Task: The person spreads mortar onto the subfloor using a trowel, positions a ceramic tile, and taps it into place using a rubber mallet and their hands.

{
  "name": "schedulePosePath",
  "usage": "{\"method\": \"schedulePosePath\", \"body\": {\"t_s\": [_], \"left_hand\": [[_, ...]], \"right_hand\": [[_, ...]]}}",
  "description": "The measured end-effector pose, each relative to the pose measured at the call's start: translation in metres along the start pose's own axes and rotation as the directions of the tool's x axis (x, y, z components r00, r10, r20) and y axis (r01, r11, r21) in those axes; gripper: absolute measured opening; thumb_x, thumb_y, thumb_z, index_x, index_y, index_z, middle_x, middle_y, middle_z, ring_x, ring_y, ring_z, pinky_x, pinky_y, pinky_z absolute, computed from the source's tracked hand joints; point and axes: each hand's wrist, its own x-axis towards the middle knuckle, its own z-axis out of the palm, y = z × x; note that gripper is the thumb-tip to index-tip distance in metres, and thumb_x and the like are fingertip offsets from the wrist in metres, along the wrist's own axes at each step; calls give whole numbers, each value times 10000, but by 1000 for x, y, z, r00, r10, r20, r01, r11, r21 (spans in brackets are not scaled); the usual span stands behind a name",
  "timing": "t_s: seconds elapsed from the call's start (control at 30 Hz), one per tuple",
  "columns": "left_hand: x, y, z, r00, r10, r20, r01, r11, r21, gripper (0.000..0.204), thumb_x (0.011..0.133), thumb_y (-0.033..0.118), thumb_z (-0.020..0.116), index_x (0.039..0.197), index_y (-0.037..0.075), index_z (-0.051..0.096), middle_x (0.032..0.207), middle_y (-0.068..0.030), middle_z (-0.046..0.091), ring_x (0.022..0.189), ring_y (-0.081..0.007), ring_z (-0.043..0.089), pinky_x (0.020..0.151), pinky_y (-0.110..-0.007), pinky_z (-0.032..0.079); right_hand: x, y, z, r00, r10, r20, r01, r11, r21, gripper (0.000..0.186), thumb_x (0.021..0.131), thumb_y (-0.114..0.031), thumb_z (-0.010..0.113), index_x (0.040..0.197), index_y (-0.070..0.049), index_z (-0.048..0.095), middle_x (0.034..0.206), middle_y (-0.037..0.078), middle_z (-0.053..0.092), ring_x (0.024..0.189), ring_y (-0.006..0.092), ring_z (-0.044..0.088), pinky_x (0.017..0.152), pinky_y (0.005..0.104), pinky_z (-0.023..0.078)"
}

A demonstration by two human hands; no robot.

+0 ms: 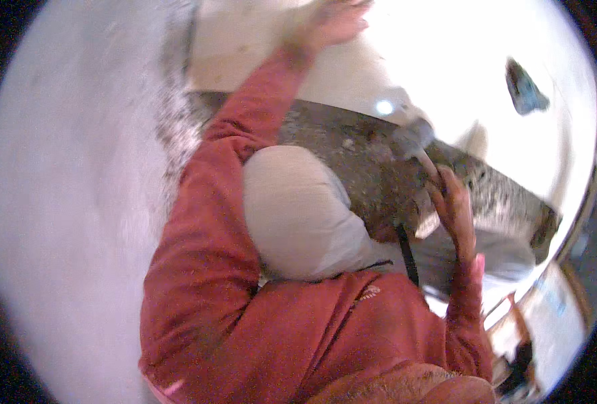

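Head view, left hand (pixel 339 25) with fingers extended at a pale slab (pixel 342 77), contact unclear, right hand (pixel 452 205) closed round the handle of a blurred tool (pixel 414 137), its grey head by the slab's near edge, rough dark ground (pixel 352 161) below, pale-trousered knee (pixel 298 209) between the arms.

Sweatshirt (pixel 204 222): red cloth, matt, creased. Trousers (pixel 298 215): beige cloth, matt, fairly smooth over knee. Pale panel (pixel 352 67): smooth-looking, partly washed out by glare; material unclear. Dark strip (pixel 342 135) along panel's lower edge: matt, rough, gritty. Tool (pixel 416 140) at same edge: pale smooth-looking handle, greyish head too blurred for material. Whitish surface (pixel 76 202) beyond panel's left edge: matt, mostly smooth, rough and crumbly nearest panel.
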Motion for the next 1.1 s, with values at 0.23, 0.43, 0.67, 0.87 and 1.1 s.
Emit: {"method": "schedulePosePath", "body": {"t_s": [0.23, 0.43, 0.67, 0.87, 1.1], "left_hand": [[-166, -112, -24, 916, -284, -284, 306, 952, 34, 613, 945, 348, 590, 1447, 13, 482, 1544, -233, 409, 1436, -391, 370, 1205, -511, 255], [-213, -120, -76, 866, -499, 23, 485, 851, 203, 843, 884, 464, 688, 1529, 18, 379, 1619, -242, 284, 1464, -412, 329, 1198, -508, 278], [-191, -101, -90, 767, -612, 190, 540, 777, 324, 890, 857, 445, 738, 1526, -7, 365, 1620, -259, 268, 1461, -462, 319, 1157, -538, 341], [-194, -102, -89, 776, -624, 92, 573, 759, 311, 888, 855, 454, 743, 1502, -35, 379, 1602, -277, 289, 1422, -477, 375, 1137, -548, 367], [-189, -113, -75, 765, -634, 110, 581, 755, 304, 747, 942, 485, 631, 1523, 88, 380, 1603, -212, 326, 1447, -440, 357, 1168, -555, 336]], "right_hand": [[7, -38, 6, 959, 176, 221, -227, 946, 231, 385, 954, -153, 626, 1310, -29, 548, 995, 173, 686, 821, 288, 666, 777, 396, 529], [97, -70, 22, 982, -82, 170, 51, 982, 181, 413, 1017, -267, 576, 1347, -24, 525, 996, 208, 690, 873, 311, 690, 793, 421, 522], [244, -157, 71, 825, -564, 38, 565, 825, -15, 433, 1030, -366, 541, 1263, 0, 556, 1083, 286, 680, 1020, 472, 653, 874, 527, 517], [309, -166, 67, 869, -490, 73, 495, 853, -166, 428, 1042, -364, 496, 1277, -11, 555, 1050, 284, 690, 1017, 479, 654, 887, 554, 525], [275, -160, 64, 780, -624, 49, 622, 764, -171, 414, 1040, -350, 525, 1265, -12, 607, 1219, 262, 653, 1116, 430, 635, 965, 475, 504]]}}
